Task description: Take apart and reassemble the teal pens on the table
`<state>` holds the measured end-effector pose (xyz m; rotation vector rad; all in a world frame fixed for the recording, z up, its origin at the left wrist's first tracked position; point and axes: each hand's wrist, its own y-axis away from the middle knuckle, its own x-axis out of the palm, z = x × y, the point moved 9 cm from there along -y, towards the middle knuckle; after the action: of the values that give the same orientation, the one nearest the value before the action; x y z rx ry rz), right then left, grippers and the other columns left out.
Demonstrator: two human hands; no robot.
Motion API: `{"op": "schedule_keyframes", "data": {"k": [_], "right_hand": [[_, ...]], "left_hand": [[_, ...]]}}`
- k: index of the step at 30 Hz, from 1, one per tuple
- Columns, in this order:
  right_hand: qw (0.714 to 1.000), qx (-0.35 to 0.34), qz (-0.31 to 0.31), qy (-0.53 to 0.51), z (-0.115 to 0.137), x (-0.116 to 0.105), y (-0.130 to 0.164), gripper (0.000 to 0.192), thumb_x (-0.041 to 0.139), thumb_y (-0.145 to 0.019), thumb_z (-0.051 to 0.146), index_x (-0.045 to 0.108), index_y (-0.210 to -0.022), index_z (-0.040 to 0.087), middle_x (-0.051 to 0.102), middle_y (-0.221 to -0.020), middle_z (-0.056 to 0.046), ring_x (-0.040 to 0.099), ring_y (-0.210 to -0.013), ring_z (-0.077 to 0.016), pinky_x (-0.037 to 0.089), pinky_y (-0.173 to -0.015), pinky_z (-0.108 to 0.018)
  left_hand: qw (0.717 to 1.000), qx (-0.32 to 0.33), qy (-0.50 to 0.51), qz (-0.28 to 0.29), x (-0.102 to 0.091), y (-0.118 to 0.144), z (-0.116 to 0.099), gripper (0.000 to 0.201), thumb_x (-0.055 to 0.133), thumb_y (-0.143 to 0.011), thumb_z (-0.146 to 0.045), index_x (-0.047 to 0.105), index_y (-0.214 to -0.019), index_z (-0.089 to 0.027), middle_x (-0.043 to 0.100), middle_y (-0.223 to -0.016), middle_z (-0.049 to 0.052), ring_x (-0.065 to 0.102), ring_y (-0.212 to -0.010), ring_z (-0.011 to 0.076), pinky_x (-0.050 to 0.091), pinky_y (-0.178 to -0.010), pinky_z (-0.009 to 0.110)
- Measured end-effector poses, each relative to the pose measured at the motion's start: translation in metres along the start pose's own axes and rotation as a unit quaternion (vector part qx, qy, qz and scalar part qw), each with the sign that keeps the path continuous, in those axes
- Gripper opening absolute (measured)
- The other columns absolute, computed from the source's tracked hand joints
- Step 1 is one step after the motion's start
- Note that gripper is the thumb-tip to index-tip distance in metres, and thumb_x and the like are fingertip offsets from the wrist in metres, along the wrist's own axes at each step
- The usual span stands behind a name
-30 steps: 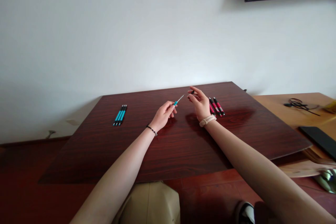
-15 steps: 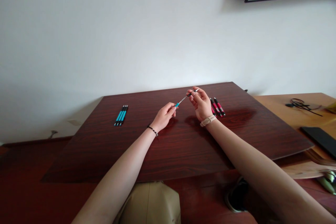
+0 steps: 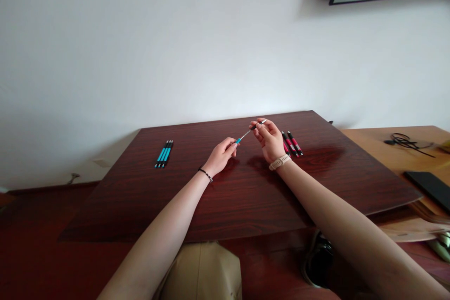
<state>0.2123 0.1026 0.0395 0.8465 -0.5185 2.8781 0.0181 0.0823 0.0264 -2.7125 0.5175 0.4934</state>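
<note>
The left hand has its fingers wrapped around a bright turquoise pen barrel, mostly hidden in the grip, from which a thin, silvery-pale rod slants up toward the right. Above the dark, red-brown wood-grained counter, between the two hands, its far end meets or nearly meets a slim black section with a shiny silver tip, pinched in the fingers of the right hand.

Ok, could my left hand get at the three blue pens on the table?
Probably yes: only tabletop shows between the left hand and the blue pens, though that hand holds a blue barrel, which might need setting down first.
</note>
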Motion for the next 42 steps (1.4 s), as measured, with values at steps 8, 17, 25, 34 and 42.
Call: {"op": "schedule_keyframes", "data": {"k": [8, 17, 25, 34, 42], "right_hand": [[0.999, 0.005, 0.003, 0.036, 0.000, 0.000, 0.000, 0.043, 0.094, -0.077, 0.047, 0.071, -0.108, 0.028, 0.080, -0.115, -0.004, 0.078, -0.108, -0.0218, 0.066, -0.094, -0.033], [0.991, 0.040, 0.107, 0.075, -0.014, 0.020, 0.011, 0.042, 0.094, -0.080, 0.045, 0.074, -0.111, 0.026, 0.082, -0.113, -0.007, 0.078, -0.111, -0.0223, 0.061, -0.102, -0.037], [0.981, 0.062, 0.153, 0.102, -0.016, 0.032, 0.018, 0.042, 0.095, -0.077, 0.051, 0.074, -0.102, 0.024, 0.082, -0.109, -0.008, 0.077, -0.117, -0.0279, 0.059, -0.107, -0.044], [0.974, 0.075, 0.167, 0.134, -0.021, 0.031, 0.018, 0.039, 0.091, -0.081, 0.054, 0.078, -0.104, 0.026, 0.081, -0.117, -0.006, 0.074, -0.104, -0.0217, 0.061, -0.096, -0.036], [0.977, 0.093, 0.141, 0.131, -0.024, 0.022, 0.016, 0.038, 0.088, -0.083, 0.056, 0.079, -0.108, 0.028, 0.079, -0.119, -0.004, 0.074, -0.102, -0.0187, 0.060, -0.088, -0.029]], "left_hand": [[1.000, -0.004, -0.001, -0.001, 0.000, 0.001, -0.001, 0.033, 0.052, -0.108, -0.049, 0.067, -0.113, -0.021, 0.063, -0.081, 0.001, 0.053, -0.070, 0.0140, 0.040, -0.063, 0.024], [1.000, 0.001, -0.003, -0.007, 0.000, 0.001, -0.002, 0.030, 0.052, -0.108, -0.047, 0.065, -0.108, -0.020, 0.062, -0.080, 0.000, 0.052, -0.070, 0.0137, 0.041, -0.065, 0.025], [1.000, 0.016, -0.018, -0.005, -0.001, 0.001, -0.007, 0.028, 0.053, -0.107, -0.044, 0.066, -0.111, -0.020, 0.062, -0.082, 0.000, 0.053, -0.073, 0.0143, 0.042, -0.069, 0.026], [1.000, 0.012, -0.011, -0.007, -0.002, 0.001, -0.007, 0.031, 0.055, -0.106, -0.048, 0.068, -0.113, -0.021, 0.061, -0.081, 0.000, 0.054, -0.075, 0.0154, 0.043, -0.070, 0.026], [1.000, 0.016, -0.006, -0.019, -0.005, 0.001, -0.009, 0.033, 0.054, -0.107, -0.048, 0.069, -0.114, -0.019, 0.059, -0.077, -0.001, 0.050, -0.070, 0.0139, 0.041, -0.068, 0.026]]}}
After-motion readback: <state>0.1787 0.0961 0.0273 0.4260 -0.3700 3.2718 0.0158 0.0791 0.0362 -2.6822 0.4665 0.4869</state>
